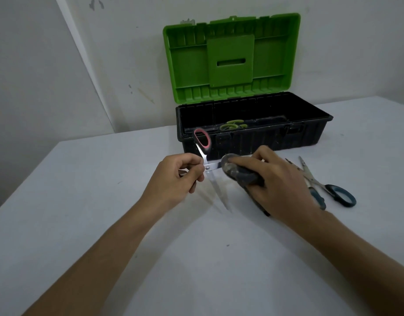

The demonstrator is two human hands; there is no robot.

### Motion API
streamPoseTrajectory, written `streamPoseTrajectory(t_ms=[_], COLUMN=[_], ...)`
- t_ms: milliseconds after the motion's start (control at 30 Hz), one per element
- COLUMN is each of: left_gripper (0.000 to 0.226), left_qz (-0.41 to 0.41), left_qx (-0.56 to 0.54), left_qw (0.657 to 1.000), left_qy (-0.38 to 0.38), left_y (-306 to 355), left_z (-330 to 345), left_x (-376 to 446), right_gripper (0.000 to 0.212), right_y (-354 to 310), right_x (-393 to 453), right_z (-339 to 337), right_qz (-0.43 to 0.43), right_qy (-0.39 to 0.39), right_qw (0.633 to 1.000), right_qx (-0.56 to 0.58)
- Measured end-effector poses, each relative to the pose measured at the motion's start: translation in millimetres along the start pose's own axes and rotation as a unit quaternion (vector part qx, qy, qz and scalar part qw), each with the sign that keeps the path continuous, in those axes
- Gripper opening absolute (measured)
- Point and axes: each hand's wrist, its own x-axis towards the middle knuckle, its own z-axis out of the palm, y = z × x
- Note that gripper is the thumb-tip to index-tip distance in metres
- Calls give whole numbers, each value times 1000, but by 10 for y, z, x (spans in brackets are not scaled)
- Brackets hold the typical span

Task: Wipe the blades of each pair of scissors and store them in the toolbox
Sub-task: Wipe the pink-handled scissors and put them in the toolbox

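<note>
My left hand [178,176] pinches a pair of red-and-black-handled scissors [206,166] near the pivot, held spread open above the table. One handle points up in front of the toolbox; one blade points down toward me. My right hand [274,179] grips a dirty grey cloth [236,171] wrapped over the other blade. The black toolbox [310,137] stands behind with its green lid [230,58] raised. Green-handled scissors [233,125] lie inside it. A teal-handled pair [333,190] lies open on the table, right of my right hand.
The white table [105,201] meets a white wall at the back and left. Its left edge runs diagonally toward me. The toolbox sits at the back, near the wall.
</note>
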Motion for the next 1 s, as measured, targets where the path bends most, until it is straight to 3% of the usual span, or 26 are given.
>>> streamPoseTrajectory(t_ms=[133, 233, 433, 600, 700, 767, 867, 1000], left_gripper=[13, 12, 14, 12, 13, 13, 14, 12], left_qz=[-30, -35, 8, -6, -13, -15, -20, -27], left_qx=[-29, -12, 73, 34, 16, 14, 15, 22], left_qw=[999, 999, 997, 999, 999, 1000, 999, 999], left_qy=[23, 23, -27, 15, 27, 24, 21, 17], left_y=[-12, -10, 39, 77, 84, 74, 61, 50], left_z=[-66, -31, -2, -113, -158, -150, -120, -110], left_x=[27, 38, 5, 37, 43, 37, 24, 28], right_gripper=[39, 38, 43, 45, 57, 62, 46, 52], right_y=[172, 117, -129, -53, -70, -101, -158, -176], right_x=[16, 0, -38, -52, -95, -99, -105, -101], right_z=[-98, -130, 7, -131, -170, -140, -80, -79], right_qz=[70, 36, -75, -128, -124, -111, -75, -10], right_qy=[34, 32, -103, -209, -245, -238, -178, -102], right_qw=[997, 999, 992, 969, 961, 964, 979, 987], right_qx=[-13, 4, 13, 34, 32, 34, 71, 121])
